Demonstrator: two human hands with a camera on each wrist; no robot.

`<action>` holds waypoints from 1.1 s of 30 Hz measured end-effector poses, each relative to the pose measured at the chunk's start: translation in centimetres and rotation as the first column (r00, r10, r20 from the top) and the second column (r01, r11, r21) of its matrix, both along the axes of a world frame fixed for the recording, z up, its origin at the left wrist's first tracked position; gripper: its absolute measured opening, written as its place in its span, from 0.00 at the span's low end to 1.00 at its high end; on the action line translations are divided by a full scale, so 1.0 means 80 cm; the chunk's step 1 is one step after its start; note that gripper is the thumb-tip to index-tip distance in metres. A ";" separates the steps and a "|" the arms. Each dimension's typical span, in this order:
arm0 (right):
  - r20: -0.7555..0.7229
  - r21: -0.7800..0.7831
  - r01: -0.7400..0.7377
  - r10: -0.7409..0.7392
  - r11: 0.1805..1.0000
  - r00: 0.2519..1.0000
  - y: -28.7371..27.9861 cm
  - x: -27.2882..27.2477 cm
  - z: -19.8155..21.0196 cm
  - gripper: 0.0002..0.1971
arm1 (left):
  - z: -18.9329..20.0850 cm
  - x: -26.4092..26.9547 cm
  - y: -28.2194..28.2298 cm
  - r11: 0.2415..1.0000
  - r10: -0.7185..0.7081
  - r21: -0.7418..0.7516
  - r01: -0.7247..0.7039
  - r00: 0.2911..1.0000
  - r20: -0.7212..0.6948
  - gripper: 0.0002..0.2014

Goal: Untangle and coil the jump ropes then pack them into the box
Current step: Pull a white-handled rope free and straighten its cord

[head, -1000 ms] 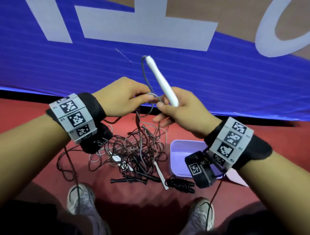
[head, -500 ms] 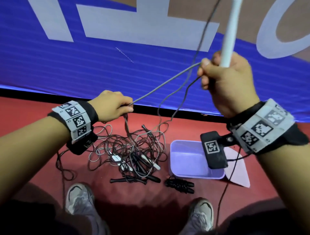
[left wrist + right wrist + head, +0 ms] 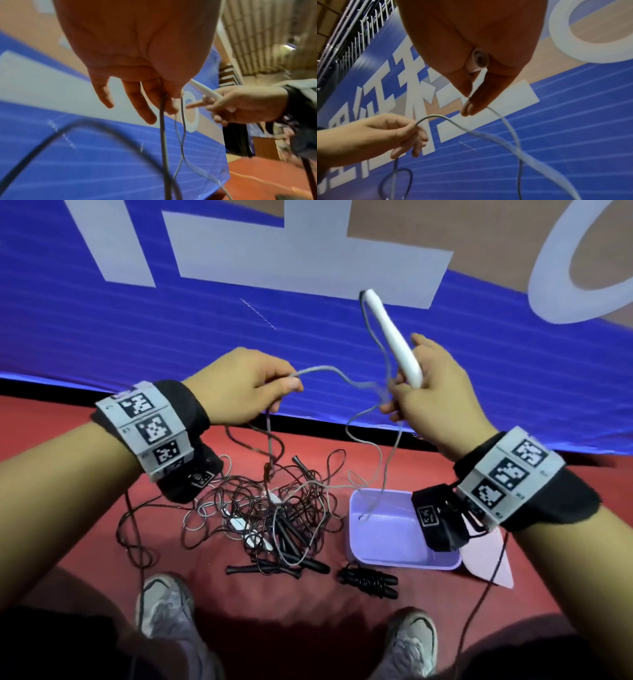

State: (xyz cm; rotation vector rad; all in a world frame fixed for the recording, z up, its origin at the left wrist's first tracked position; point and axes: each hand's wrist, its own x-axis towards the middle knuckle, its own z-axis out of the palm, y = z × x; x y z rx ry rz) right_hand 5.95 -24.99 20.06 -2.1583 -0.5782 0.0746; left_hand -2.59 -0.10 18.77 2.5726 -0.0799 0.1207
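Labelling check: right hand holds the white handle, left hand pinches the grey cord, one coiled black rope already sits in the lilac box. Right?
Not quite. The coiled black rope lies on the floor beside the lilac box, as the head view shows. Right hand holds the white handle; left hand pinches the grey cord.

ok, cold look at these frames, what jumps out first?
The white handle, raised in the right hand against the blue banner, with its grey cord running across to the left hand, which pinches it. Below on the red floor, a tangle of ropes lies left of the open lilac box.
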 end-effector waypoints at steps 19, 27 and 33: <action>-0.120 0.574 0.026 0.053 0.818 0.991 0.008 -0.006 0.033 0.16 | -0.057 -0.010 0.012 0.987 -0.085 -0.155 0.044 0.959 -0.269 0.10; -0.167 0.270 0.169 -0.126 0.948 0.978 -0.012 0.020 0.010 0.14 | -0.058 -0.003 0.020 0.971 0.105 -0.203 -0.124 0.989 -0.103 0.12; -0.263 0.179 -0.038 0.085 0.983 0.961 0.014 -0.016 -0.007 0.13 | -0.015 -0.007 -0.014 0.954 0.009 -0.300 -0.027 0.998 -0.061 0.10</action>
